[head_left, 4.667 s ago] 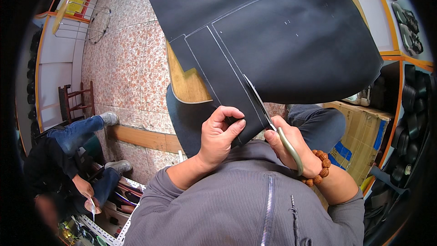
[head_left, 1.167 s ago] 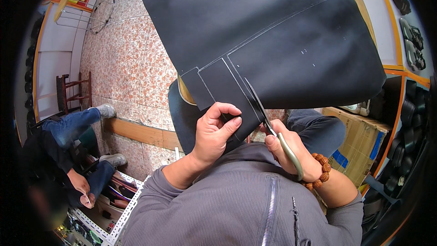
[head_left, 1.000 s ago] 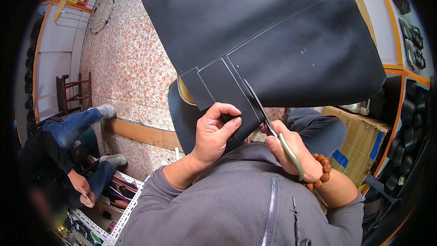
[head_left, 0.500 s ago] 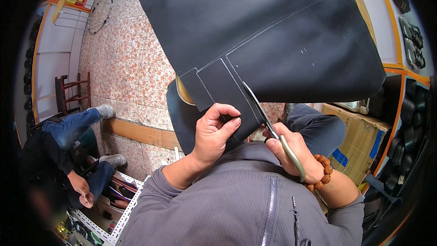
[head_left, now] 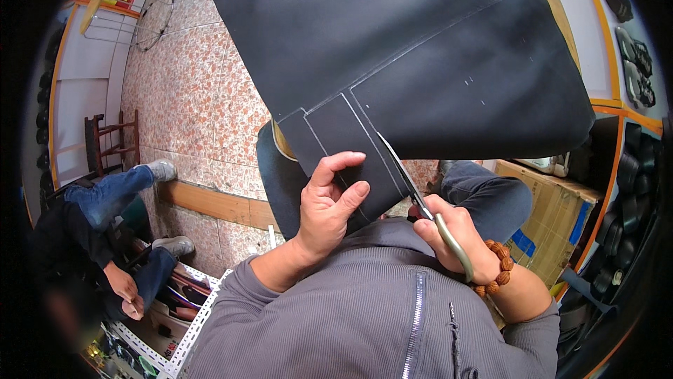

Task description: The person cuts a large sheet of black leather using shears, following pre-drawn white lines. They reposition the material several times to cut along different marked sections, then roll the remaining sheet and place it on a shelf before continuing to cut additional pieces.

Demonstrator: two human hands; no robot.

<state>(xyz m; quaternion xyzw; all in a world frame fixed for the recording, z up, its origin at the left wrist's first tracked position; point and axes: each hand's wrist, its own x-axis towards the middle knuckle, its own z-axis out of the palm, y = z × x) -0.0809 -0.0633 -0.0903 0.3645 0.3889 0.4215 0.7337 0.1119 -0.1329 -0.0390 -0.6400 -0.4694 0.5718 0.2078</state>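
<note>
A large sheet of black leather-like material (head_left: 449, 91) with white marked lines spreads across my lap and beyond. In my right hand (head_left: 456, 232) is a pair of scissors (head_left: 452, 242), its blades pointing away from me at the sheet's cut edge, beside a marked strip. My left hand (head_left: 327, 204) rests over the near flap of the sheet, thumb and forefinger apart with nothing between them; its other fingers are partly hidden. A brown bead bracelet (head_left: 499, 267) circles my right wrist.
A cardboard box (head_left: 554, 204) stands at right, near shelves of black shoes (head_left: 617, 232). At left another person (head_left: 105, 232) sits by a white metal rack (head_left: 186, 344). A dark wooden stool (head_left: 112, 140) and a wire-framed stool (head_left: 133, 11) stand on the speckled floor (head_left: 189, 91).
My left thumb and forefinger have parted from a near pinch over the sheet. The near flap has shifted slightly. The scissors have barely moved.
</note>
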